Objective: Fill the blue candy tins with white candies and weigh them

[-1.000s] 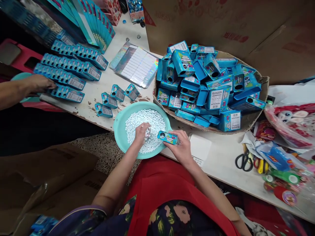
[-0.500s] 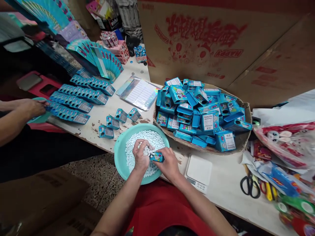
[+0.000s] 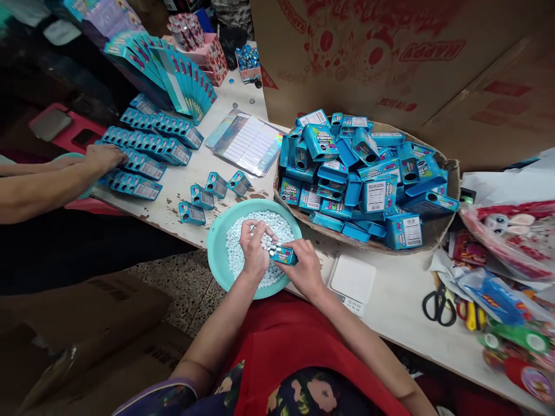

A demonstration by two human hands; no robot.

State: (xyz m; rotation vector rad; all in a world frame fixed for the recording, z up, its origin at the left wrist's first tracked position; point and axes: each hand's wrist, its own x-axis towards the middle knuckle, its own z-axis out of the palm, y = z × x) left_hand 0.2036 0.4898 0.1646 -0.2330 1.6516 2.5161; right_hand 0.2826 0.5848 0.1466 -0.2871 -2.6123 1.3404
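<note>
My right hand [image 3: 303, 270] grips a small blue candy box [image 3: 285, 255] over the teal bowl [image 3: 217, 254]. My left hand [image 3: 254, 247] is cupped around several small white candies [image 3: 272, 249] and holds them against the box's end. The bowl is heaped with the same white candies [image 3: 243, 240] and sits at the near edge of the white table [image 3: 390, 300].
A cardboard tray [image 3: 451, 185] piled with blue boxes stands behind the bowl. Several loose blue boxes [image 3: 203, 196] and rows of filled ones [image 3: 143, 156] lie to the left, where another person's hand [image 3: 102, 159] rests. A white scale [image 3: 352, 280], scissors [image 3: 437, 303] and toys sit right.
My left hand came out of the candy heap and met the box held by my right hand over the bowl. The other person's hand shifted onto the rows of boxes.
</note>
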